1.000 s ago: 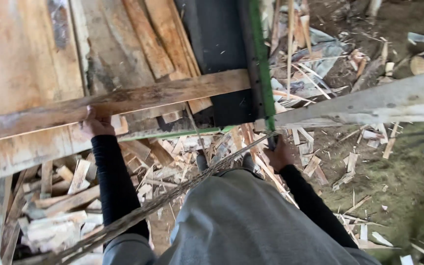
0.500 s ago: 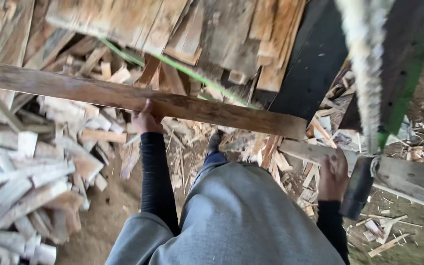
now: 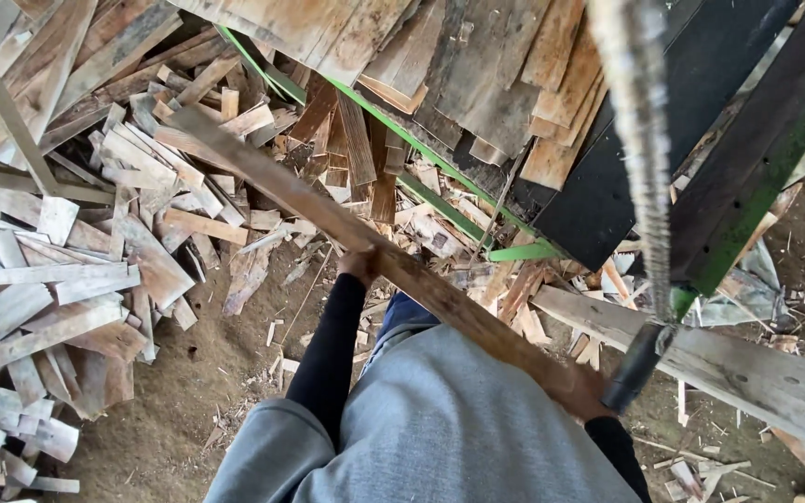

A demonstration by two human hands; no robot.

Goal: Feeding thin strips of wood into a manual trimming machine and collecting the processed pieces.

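Observation:
A long weathered wooden plank (image 3: 319,210) runs diagonally from the upper left down to the lower right, above my grey-clad body. My left hand (image 3: 358,265), in a black sleeve, grips the plank near its middle. My right hand (image 3: 581,396) holds the plank's near end; only part of that hand shows behind the wood. A black cylindrical handle (image 3: 634,367) on a frayed rope (image 3: 640,140) hangs just right of my right hand.
A heap of pale cut wood offcuts (image 3: 58,279) fills the left. A stack of boards with green straps (image 3: 440,84) lies ahead. A black and green machine frame (image 3: 729,177) stands at the right, and a grey beam (image 3: 747,368) crosses below it. Dirt floor (image 3: 207,391) with wood chips lies underfoot.
The plank has swung from nearly level to a steep diagonal, its near end now at my right hand. My right hand moved from the grey beam onto the plank.

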